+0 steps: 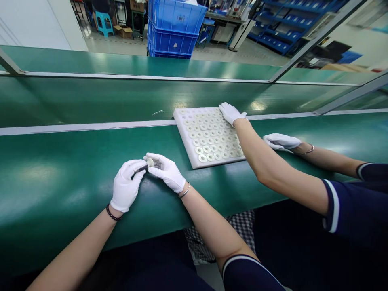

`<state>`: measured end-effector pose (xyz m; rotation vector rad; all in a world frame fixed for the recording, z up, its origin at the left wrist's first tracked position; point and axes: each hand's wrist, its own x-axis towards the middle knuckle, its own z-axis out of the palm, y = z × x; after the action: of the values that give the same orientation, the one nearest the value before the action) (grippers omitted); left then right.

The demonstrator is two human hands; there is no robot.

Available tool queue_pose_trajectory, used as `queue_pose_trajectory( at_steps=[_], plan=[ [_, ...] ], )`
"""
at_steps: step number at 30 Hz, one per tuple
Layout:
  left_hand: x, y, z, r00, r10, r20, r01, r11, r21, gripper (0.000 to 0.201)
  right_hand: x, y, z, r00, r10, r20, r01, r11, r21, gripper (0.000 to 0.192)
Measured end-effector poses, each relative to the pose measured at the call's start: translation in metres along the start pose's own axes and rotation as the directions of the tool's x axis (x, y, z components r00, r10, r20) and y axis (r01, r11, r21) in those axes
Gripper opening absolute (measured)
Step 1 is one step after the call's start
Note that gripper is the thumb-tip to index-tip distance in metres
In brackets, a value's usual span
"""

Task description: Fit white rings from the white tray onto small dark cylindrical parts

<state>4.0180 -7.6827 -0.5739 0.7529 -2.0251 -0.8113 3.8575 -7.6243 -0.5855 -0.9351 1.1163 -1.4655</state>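
Observation:
My left hand (126, 186), in a white glove, is closed around a slim dark stick-like tool (140, 168). Opposite it, my gloved right hand (167, 174) pinches a small pale ring-shaped part (150, 162) between thumb and fingers. The tool's end meets the ring or lies right beside it; I cannot tell whether it goes inside. Both hands are just above the green work surface (60, 173). To their right lies a white foam tray (185, 139) with rows of similar pale rings (203, 158).
A co-worker's gloved hand (232, 113) rests at the tray's far right corner; their other hand (281, 141) is over the surface farther right. A small bent wire (157, 112) lies behind the tray. Metal frame bars (315, 40) and stacked blue crates (176, 42) stand beyond.

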Motion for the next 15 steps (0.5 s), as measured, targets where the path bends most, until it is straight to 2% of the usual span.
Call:
queue_pose_trajectory(
  at_steps=[7,15],
  plan=[
    [-0.0012,0.0003,0.0002,0.999,0.029,-0.026,-0.030,0.999,-0.038,0.019,-0.0008,-0.0018,0.0014,1.000,0.022,-0.012,-0.022,1.000,-0.006,0.055],
    [-0.0002,0.0052,0.0001,0.999,-0.034,0.001,0.034,0.997,-0.067,0.019,-0.0016,-0.0019,0.0018,0.999,-0.025,-0.032,0.024,1.000,-0.017,0.051]
  ],
)
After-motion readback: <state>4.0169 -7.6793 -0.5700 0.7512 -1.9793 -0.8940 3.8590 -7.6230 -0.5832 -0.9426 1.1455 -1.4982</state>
